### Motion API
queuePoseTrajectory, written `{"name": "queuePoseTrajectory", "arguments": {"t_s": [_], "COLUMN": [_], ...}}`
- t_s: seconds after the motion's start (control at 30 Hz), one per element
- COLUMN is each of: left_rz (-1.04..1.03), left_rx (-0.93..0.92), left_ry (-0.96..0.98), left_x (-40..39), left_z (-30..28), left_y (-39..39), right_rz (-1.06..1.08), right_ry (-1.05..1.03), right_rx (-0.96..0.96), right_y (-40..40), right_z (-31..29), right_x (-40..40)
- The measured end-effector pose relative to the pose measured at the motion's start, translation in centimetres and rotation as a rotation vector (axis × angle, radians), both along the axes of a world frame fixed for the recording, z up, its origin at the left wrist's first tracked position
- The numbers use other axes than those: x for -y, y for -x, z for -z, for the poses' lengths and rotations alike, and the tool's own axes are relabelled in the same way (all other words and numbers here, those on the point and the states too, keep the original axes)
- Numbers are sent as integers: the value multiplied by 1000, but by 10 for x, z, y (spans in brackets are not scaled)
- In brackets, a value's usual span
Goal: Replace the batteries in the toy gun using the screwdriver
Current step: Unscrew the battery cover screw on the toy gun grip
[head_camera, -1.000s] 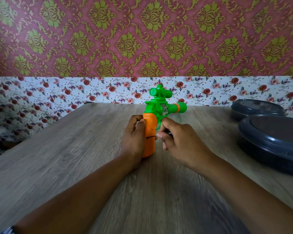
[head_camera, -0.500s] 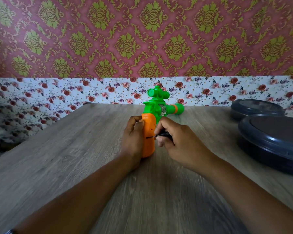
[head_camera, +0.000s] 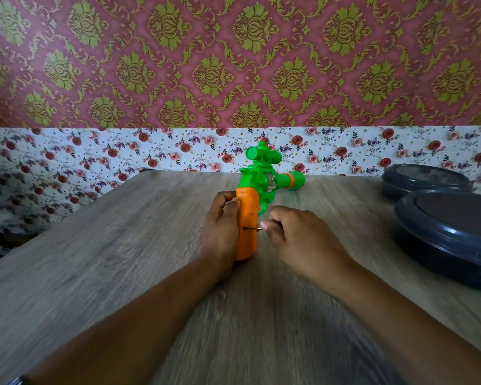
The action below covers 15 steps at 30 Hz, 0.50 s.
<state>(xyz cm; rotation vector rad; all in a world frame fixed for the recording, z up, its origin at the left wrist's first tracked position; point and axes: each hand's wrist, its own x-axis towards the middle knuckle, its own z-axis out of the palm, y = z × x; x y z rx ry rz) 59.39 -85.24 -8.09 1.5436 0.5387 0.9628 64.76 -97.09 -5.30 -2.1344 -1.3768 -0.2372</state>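
**Toy gun upright on table, screwdriver tip at the grip**

Toy gun [head_camera: 257, 190] of bright plastic: green body with a round scope on top, a green barrel with an orange ring pointing right and away, a silvery patch on the side, and a fat orange grip [head_camera: 247, 226] below. Standing upright near the middle of the wooden table [head_camera: 122, 259], butt of the grip down on the surface, a small dark hole showing in the grip's right face.

Left hand [head_camera: 221, 232] reaching in from lower left, forearm stretched over the table, fingers curled round the left side of the grip, thumb and fingertip pressed at its upper edge, steadying it. Right hand [head_camera: 303, 240] reaching in from lower right, knuckles up, fingers folded and pinching the screwdriver [head_camera: 252, 229] at its near end; handle mostly hidden inside the fist, so probably a small one, though hard to say.

Thin dark shaft lying level, running left from the right fingertips [head_camera: 265, 225] to the right face of the grip, tip touching or entering the plastic about halfway down. Grip caught between the two hands, left one against it, right one just beside it.

Two dark round lidded containers [head_camera: 450, 232] at the table's right edge, well apart from the gun. Patterned wallpaper [head_camera: 233, 65] behind.
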Motion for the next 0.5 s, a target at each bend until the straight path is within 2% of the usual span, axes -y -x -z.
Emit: {"name": "queuePoseTrajectory", "arguments": {"t_s": [0.17,0.4,0.5], "left_rz": [9,13,15], "left_rx": [17,24,21], "left_ry": [9,-16,1], "left_x": [-1,0,-1], "left_z": [0,1,-1], "left_y": [0,0,0], "right_rz": [-99,-164,-131], "right_ry": [-67,-214,-148], "right_rx": [109,-61,18], "right_y": [2,0,3], "right_z": [-1,-2,2], "right_x": [2,2,-1]}}
